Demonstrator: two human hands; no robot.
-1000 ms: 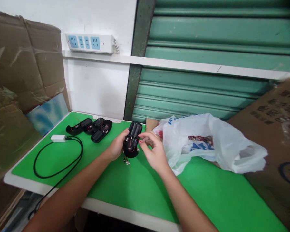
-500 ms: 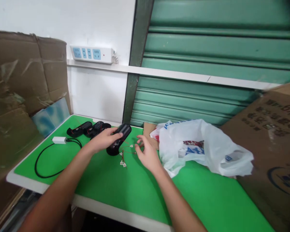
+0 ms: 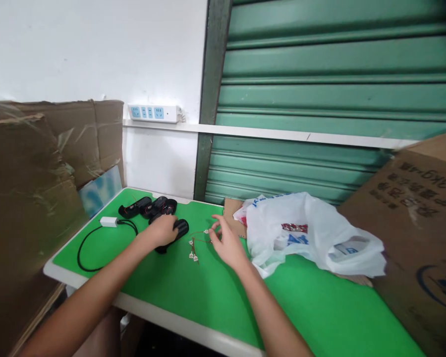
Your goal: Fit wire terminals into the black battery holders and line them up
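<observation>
My left hand (image 3: 162, 231) lies over a black plastic casing (image 3: 176, 232) on the green table top (image 3: 193, 287), fingers curled round it. My right hand (image 3: 225, 242) is just to its right, fingertips pinched on a thin wire harness (image 3: 198, 239) with small white connectors that trails on the mat between the hands. Three more black casings (image 3: 150, 207) lie in a row behind my left hand.
A white adapter with a looped black cable (image 3: 104, 230) lies at the table's left. A white plastic bag (image 3: 312, 233) sits to the right of my hands, by a cardboard box (image 3: 419, 213). Cardboard sheets (image 3: 29, 173) lean at the left. A power strip (image 3: 154, 112) hangs on the wall.
My left hand turned the black casing over and lowered it onto the mat toward the other casings. The wire harness came away and my right hand stays at it. The camera view lifted.
</observation>
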